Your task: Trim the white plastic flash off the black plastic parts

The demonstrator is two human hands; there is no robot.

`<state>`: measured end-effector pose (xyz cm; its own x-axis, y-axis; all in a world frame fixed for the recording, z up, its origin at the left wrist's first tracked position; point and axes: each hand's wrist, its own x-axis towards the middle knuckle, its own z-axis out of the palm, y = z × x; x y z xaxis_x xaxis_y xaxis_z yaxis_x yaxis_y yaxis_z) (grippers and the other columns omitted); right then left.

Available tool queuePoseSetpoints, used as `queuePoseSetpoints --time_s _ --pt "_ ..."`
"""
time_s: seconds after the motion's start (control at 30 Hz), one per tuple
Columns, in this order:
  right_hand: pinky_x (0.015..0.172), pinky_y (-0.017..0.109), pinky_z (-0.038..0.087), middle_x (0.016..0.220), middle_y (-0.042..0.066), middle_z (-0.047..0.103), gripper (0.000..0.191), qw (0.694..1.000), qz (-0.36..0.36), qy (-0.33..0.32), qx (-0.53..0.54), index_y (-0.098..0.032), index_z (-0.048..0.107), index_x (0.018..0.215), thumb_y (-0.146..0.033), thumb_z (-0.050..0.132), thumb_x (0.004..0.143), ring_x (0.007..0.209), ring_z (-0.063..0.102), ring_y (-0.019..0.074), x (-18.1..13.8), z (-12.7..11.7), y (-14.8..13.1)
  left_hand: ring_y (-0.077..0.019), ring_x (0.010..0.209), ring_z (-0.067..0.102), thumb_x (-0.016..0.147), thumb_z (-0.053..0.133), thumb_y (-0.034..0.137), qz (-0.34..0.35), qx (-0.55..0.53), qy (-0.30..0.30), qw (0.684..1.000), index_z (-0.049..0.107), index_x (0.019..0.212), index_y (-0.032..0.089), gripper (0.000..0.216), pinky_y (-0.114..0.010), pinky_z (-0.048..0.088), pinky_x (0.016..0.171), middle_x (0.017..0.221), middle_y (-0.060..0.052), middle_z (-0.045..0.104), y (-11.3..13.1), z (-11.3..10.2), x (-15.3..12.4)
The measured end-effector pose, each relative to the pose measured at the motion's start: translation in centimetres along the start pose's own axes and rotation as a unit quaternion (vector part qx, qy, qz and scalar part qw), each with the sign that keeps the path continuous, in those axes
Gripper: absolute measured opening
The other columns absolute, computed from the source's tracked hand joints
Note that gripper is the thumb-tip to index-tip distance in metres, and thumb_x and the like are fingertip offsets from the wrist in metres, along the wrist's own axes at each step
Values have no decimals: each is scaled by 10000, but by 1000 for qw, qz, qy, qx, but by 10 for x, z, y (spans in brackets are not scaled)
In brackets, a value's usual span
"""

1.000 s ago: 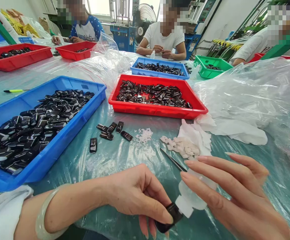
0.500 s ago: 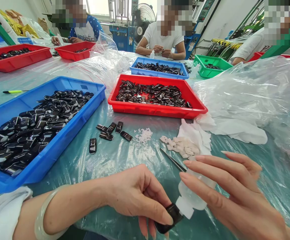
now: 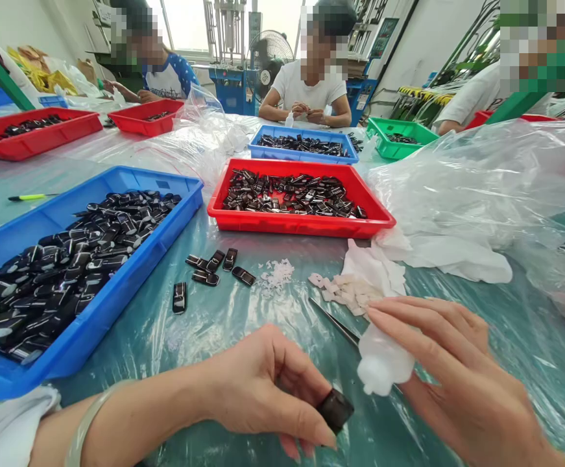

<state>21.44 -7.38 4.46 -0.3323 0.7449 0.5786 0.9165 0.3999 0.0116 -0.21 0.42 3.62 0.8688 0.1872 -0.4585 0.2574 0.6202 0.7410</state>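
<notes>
My left hand (image 3: 267,395) pinches a small glossy black plastic piece (image 3: 336,410) between thumb and fingers, low in the middle. A translucent white squeeze bottle (image 3: 384,360) is gripped in my right hand (image 3: 457,363), its nozzle end tilted down toward the lower left. A gap separates the bottle from the black piece. Metal tweezers (image 3: 333,319) seem to lie on the table, partly hidden behind the bottle. Past them are pale flat flakes (image 3: 340,292) beside a crumpled white cloth (image 3: 374,266). Several loose black pieces (image 3: 205,277) lie near a heap of white bits (image 3: 277,275).
At left is a blue tray (image 3: 185,214) full of black pieces; a red tray (image 3: 282,224) of similar pieces stands ahead. Clear plastic film (image 3: 481,188) bunches up at right. Co-workers sit around the far side, with more trays between. Plastic sheeting covers the green table (image 3: 243,308).
The bottle's tip has come away from the black piece, and the bottle has turned more toward me. My left hand keeps hold of the piece. The view has tipped slightly upward.
</notes>
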Motion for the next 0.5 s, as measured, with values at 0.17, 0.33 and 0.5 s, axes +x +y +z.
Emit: queuePoseSetpoints --time_s 0.17,0.33,0.5 --pt "803 322 471 1006 10 658 353 962 261 20 80 -283 577 1064 -436 609 748 912 621 200 -25 0 14 -68 503 565 572 747 168 37 15 38 998 735 761 115 197 -148 487 477 592 -10 624 0 0 2" --pt "765 398 499 894 -17 711 411 877 469 46 92 -303 664 876 -583 645 576 871 655 280 -50 -1 37 -60 471 528 564 762 196 68 38 62 995 741 761 125 210 -161 469 475 576 -11 617 -1 -1 5" --pt "625 305 540 859 -9 724 345 850 518 23 90 -276 716 791 -524 688 553 825 678 274 -59 -11 63 -103 624 579 594 762 213 171 155 84 969 748 821 144 237 -158 452 544 731 -66 683 -5 -3 7"
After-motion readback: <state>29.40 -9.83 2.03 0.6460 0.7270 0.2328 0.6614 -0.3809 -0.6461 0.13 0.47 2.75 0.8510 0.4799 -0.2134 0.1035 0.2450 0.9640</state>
